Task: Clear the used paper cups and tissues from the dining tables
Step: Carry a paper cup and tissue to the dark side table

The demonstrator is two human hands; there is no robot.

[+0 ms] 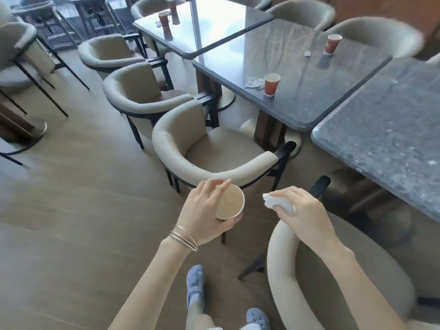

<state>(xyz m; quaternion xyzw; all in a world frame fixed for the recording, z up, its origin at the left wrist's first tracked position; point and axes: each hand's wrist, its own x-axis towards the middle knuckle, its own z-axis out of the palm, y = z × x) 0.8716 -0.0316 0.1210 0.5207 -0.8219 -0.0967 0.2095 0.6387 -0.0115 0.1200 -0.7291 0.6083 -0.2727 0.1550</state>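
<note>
shoes (195, 282), blue, stand on the floor (71, 210) at the lower frame edge.

left hand (204, 210): fingers (221, 188) and thumb curl round a paper cup (232, 203). the cup is held over the floor, in front of a beige chair (202, 151), with its mouth tilted toward the camera. bangles (183, 238) sit on the left wrist.

right hand (302, 213): its fingers (288, 192) are closed on a crumpled white tissue (278, 202). the tissue is just right of the cup and apart from it, at the top of a second chair (282, 258). contact with that backrest cannot be determined.

middle desk (297, 110): a red cup (272, 84) stands upright near the left edge, with a second tissue (254, 82) just beside it on the left. a rear cup (333, 44) stands upright toward the far side, with a small white scrap (307, 53) near it on the left.

far desk (214, 36): a third cup (163, 19) and a fourth cup (172, 7), both red and blurred.

near desk (381, 129): dark speckled top, at the right.
</note>
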